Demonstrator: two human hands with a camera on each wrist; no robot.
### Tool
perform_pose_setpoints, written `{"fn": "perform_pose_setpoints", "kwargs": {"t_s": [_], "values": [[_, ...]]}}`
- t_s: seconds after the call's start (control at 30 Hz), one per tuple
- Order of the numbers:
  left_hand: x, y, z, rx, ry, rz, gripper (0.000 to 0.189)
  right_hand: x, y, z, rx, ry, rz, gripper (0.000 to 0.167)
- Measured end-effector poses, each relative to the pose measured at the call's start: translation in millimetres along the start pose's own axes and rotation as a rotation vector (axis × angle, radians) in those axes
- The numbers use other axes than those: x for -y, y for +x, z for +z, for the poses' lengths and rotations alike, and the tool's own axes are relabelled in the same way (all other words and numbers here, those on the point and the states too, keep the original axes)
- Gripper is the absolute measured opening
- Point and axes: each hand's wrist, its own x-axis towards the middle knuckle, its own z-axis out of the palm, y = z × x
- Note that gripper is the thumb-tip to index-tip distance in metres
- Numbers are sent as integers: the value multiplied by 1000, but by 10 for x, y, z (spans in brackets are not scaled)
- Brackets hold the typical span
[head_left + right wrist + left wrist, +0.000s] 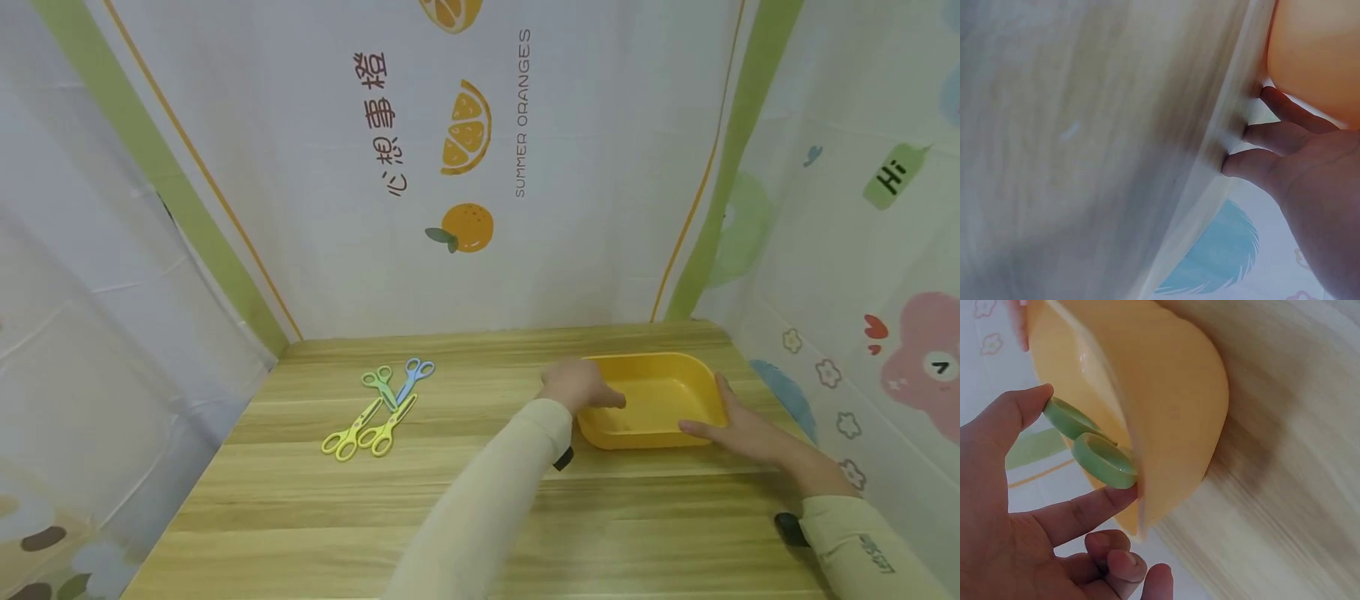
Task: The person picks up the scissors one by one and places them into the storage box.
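My left hand (576, 385) reaches over the left end of a yellow plastic basin (651, 440). In the left wrist view, its thumb and index finger pinch the two green handle loops of a pair of scissors (1105, 464). The blades are hidden inside the basin, behind its wall. My right hand (746, 432) grips the basin's right end, thumb over the rim and fingers along the outside. Seen from the right wrist, several of those fingertips (1235, 165) rest low by the basin, at the tabletop's edge.
Left of the basin lie four-bladed clutter: green scissors (382, 386), blue scissors (412, 379) and two yellow scissors (347, 437), close together on the wood-grain table (300, 508). Printed curtains (600, 208) hang behind the table and at both sides.
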Motion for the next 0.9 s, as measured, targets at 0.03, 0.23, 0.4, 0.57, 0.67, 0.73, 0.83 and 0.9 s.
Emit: {"fn": "perform_pose_setpoints", "kwargs": {"t_s": [0.03,0.23,0.4,0.57,0.67,0.73,0.83,0.9], "values": [[-6,-2,14,2,3,1,47,3,-2,1,0,1,1,127],[-84,-42,101,-6,53,-31,43,18,-19,-5,8,6,3,126],[-152,-56,158,-18,118,-60,47,6,-19,-7,7,4,0,125],[-201,-21,191,-26,160,-79,45,10,-24,-15,4,-10,2,125],[-233,23,233,-21,210,-81,46,13,-29,-20,2,-23,1,125],[-256,43,269,-23,252,-85,49,9,-28,-21,2,-31,1,125],[-282,47,320,-44,304,-87,52,0,-23,-17,1,-41,4,125],[-293,42,345,-61,327,-89,53,-7,-17,-13,1,-41,5,125]]}}
